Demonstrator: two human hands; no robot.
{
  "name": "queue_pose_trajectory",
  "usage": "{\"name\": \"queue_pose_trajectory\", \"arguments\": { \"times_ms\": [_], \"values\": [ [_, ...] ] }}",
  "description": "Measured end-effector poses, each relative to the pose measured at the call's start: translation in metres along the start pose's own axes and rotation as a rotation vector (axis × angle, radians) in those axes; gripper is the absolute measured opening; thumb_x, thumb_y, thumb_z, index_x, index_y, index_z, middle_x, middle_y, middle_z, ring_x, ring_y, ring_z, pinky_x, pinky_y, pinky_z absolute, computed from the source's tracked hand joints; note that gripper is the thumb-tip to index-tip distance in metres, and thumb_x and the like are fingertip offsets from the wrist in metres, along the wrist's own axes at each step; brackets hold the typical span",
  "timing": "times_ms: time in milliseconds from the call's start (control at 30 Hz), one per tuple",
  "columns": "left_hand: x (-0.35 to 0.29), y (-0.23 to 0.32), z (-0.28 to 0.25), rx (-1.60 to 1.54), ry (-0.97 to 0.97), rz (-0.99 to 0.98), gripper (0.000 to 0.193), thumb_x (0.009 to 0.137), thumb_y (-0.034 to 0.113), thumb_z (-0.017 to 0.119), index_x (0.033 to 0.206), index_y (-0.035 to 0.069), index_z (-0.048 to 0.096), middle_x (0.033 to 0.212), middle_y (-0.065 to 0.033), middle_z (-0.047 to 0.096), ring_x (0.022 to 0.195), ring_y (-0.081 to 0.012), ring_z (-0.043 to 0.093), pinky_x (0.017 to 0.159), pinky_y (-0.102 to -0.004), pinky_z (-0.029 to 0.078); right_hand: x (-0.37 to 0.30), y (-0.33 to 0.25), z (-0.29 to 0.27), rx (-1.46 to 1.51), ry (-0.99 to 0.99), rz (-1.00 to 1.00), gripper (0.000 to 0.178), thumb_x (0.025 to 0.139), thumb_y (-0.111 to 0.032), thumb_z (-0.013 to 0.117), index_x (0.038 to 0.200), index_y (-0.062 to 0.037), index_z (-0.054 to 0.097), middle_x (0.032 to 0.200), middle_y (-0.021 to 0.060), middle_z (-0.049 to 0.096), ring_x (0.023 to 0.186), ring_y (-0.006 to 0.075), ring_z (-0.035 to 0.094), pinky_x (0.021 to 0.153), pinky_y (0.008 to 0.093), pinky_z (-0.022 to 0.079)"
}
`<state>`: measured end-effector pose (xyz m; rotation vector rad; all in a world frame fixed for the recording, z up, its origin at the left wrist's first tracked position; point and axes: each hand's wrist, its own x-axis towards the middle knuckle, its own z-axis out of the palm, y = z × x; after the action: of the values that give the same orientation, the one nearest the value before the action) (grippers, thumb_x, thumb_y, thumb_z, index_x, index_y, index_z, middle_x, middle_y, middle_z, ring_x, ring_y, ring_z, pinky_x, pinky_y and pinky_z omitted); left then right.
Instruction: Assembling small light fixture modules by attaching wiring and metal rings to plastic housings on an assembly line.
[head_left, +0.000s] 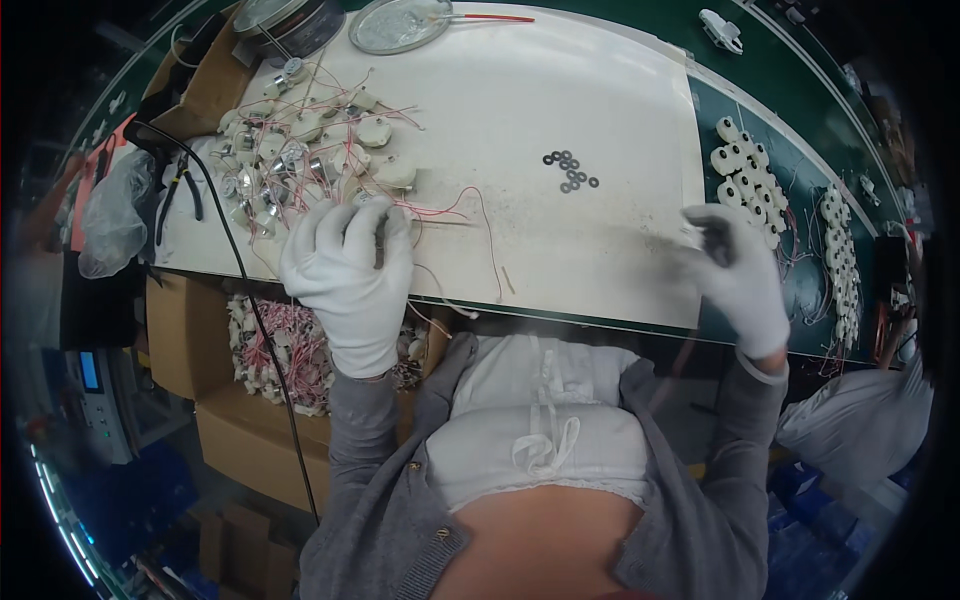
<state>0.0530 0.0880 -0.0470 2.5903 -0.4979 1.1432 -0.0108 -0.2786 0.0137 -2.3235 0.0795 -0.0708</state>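
My left hand (pixel 345 280), in a white glove, is at the near edge of a pile of small white-and-silver motors (pixel 300 140) with thin red and white wires. Its fingers curl down around a small wired motor (pixel 362 198), mostly hidden by the fingertips. My right hand (pixel 742 285), also gloved, is over the right end of the white work sheet, left of rows of white round motors (pixel 745 170). Its fingers are bent and smeared by motion, with a dark patch between them; what it holds, if anything, does not show.
Small dark washers (pixel 567 172) lie mid-sheet. Pliers (pixel 178 200) and a plastic bag (pixel 115 215) are on the left. A black cable (pixel 240 260) crosses the table edge above a cardboard box (pixel 265 440) of wired parts. A round dish (pixel 400 25) with a red stick stands far back.
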Motion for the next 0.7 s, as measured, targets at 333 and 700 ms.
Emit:
{"name": "queue_pose_trajectory", "arguments": {
  "times_ms": [333,700],
  "values": [
    [0.003,0.01,0.005,-0.211,-0.118,-0.02,0.029,0.078,0.015,0.082,0.106,0.011,0.076,0.096,-0.0068,0.072,0.097,-0.032,0.068,0.087,-0.048,0.053,0.054,-0.011,0.025,-0.291,-0.24,-0.068,0.035,0.097,-0.019,0.072,0.127,-0.0026,0.071,0.09,0.0139,0.077,0.078,0.0253,0.075,0.075,0.0346,0.058],
    [0.001,0.027,-0.002,-0.087,-0.135,-0.078,0.036,0.079,0.022,0.082,0.114,0.013,0.077,0.092,-0.0029,0.071,0.105,-0.0293,0.065,0.098,-0.0479,0.046,0.072,-0.012,0.034,-0.097,-0.311,-0.179,0.037,0.1,-0.008,0.066,0.136,-0.0008,0.065,0.103,0.0163,0.077,0.093,0.0243,0.076,0.086,0.0333,0.058]
  ]
}}
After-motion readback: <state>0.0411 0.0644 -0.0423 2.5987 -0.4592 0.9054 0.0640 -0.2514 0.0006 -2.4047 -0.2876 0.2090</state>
